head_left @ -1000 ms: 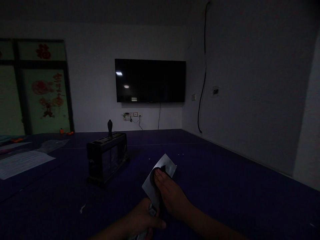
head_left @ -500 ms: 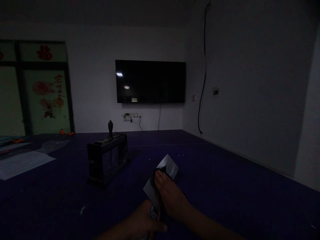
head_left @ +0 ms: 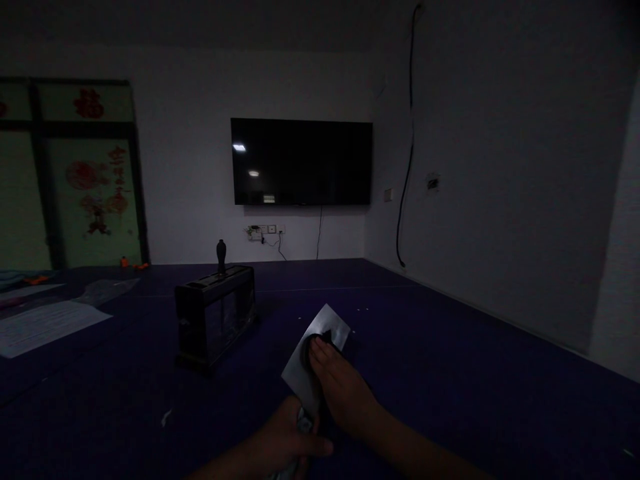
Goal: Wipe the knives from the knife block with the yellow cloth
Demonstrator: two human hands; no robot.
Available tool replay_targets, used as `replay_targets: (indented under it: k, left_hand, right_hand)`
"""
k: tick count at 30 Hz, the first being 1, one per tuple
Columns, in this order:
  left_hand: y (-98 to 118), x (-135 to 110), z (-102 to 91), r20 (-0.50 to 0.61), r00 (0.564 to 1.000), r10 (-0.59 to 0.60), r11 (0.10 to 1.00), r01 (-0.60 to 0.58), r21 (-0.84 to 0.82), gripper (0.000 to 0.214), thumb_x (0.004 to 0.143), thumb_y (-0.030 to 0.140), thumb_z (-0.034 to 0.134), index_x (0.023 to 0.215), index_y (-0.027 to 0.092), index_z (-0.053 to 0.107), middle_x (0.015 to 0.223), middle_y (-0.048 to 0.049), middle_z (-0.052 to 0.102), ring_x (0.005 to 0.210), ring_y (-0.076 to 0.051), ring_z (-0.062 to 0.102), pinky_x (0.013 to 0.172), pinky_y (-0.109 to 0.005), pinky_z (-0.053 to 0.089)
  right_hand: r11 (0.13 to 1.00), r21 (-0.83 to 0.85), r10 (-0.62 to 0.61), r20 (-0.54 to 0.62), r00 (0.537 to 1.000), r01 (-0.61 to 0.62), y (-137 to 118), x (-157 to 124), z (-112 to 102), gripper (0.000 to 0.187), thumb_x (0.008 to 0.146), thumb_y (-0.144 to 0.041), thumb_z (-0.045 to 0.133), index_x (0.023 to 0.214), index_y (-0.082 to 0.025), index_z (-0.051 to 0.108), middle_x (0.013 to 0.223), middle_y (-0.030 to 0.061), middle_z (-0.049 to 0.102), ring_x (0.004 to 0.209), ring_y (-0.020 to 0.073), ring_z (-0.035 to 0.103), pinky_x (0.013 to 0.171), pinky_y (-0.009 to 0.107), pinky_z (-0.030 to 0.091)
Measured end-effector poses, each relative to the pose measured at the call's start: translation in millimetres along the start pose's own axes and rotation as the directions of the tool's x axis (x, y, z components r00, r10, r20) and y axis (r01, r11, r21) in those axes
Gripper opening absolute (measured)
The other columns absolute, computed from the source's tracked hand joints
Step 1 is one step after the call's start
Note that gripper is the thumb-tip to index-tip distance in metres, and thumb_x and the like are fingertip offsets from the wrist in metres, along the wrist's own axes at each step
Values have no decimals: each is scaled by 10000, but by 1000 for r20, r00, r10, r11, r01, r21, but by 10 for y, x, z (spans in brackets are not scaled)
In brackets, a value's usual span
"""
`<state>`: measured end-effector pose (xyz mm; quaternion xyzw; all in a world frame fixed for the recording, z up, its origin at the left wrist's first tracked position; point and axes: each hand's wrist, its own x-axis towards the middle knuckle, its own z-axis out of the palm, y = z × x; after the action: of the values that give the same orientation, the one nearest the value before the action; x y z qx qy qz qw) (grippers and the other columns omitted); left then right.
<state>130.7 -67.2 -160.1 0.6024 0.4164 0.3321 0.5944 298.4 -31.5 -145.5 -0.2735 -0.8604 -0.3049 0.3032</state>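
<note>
The room is dim. My left hand (head_left: 285,440) is closed around the near end of a wide flat metal blade (head_left: 320,327) that tilts up and away over the dark purple surface (head_left: 450,373). My right hand (head_left: 340,390) lies on the blade with fingers together, pressing a small dark pad (head_left: 311,347) against it. The blade's handle is hidden inside my left fist.
A dark knife block (head_left: 213,313) with one black handle (head_left: 221,255) standing in it sits left of my hands. White sheets (head_left: 45,323) lie at the far left. A black TV (head_left: 301,162) hangs on the back wall; a wall runs along the right.
The blade has tipped slightly left and my right hand with the dark pad has shifted a little along it. My left hand keeps its grip.
</note>
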Motion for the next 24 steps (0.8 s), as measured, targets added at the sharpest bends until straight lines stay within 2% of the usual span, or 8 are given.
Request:
replay_targets:
  k: [6, 16, 19, 22, 24]
  left_hand:
    - [11, -1, 1, 13, 999, 43, 997, -42, -57, 619, 469, 296, 798, 1004, 163, 516, 804, -25, 592, 650, -135, 554, 557, -227, 427]
    - [37, -20, 10, 38, 999, 24, 998, -22, -52, 582, 454, 285, 800, 935, 166, 494, 644, 51, 513, 433, -55, 433, 409, -179, 317]
    - [71, -44, 13, 54, 998, -24, 1000, 24, -6, 512, 477, 279, 780, 878, 164, 485, 602, 72, 492, 379, -40, 395, 380, -174, 285]
    - [109, -65, 19, 60, 998, -29, 998, 25, 57, 429, 491, 265, 771, 799, 161, 491, 559, 72, 484, 410, -45, 409, 406, -170, 300]
    - [120, -70, 26, 42, 999, -24, 998, 22, 64, 451, 481, 252, 775, 821, 160, 493, 591, 63, 501, 441, -52, 428, 417, -171, 319]
  right_hand:
    - [1000, -6, 8, 15, 1000, -8, 15, -7, 26, 542, 778, -42, 321, 1319, -18, 339, 1394, 170, 330, 1321, 243, 197, 1013, 430, 373]
    - [999, -17, 28, -20, 999, -28, 27, -33, 35, 567, 773, -24, 313, 1340, -32, 312, 1394, 157, 338, 1317, 235, 214, 1011, 415, 382]
    - [998, -21, 56, -45, 997, -57, 31, -41, 40, 575, 780, -24, 309, 1354, -36, 283, 1396, 158, 332, 1316, 231, 219, 1009, 413, 386]
    - [998, -10, 63, -71, 996, -64, 28, -42, 23, 577, 783, -28, 304, 1359, -31, 268, 1392, 165, 335, 1315, 233, 221, 1002, 419, 394]
    - [998, -8, 59, -77, 995, -60, 24, -40, 8, 574, 783, -22, 296, 1357, -28, 270, 1386, 167, 345, 1315, 235, 219, 1002, 424, 394]
